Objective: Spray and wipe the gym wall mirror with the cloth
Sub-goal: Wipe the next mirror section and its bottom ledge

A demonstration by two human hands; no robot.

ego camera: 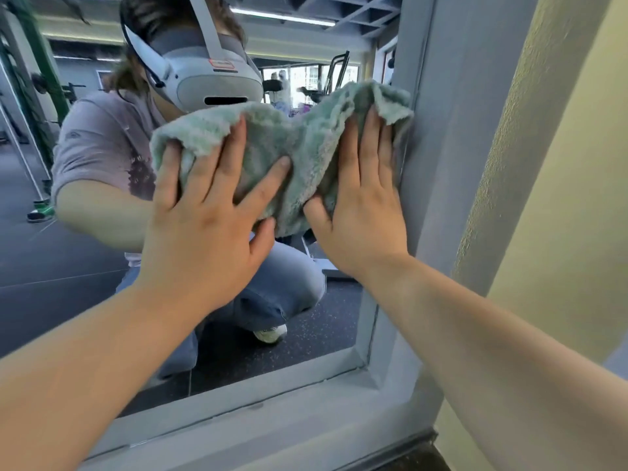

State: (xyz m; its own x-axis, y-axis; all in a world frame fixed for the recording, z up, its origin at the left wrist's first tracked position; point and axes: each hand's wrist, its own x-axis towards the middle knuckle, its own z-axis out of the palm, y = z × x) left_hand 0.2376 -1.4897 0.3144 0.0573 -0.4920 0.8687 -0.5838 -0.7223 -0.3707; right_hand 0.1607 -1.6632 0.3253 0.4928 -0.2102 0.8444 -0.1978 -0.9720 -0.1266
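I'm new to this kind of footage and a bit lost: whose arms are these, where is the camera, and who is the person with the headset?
There is no machine here, only a person. The camera sits on their head and looks forward and down, so the two bare arms reaching in are their own. The left hand and right hand lie flat and open, pressing a fluffy green cloth against the wall mirror, close to its grey frame on the right. The crouching figure with the white headset is that same person, reflected in the glass. Right of the frame is a yellow wall.
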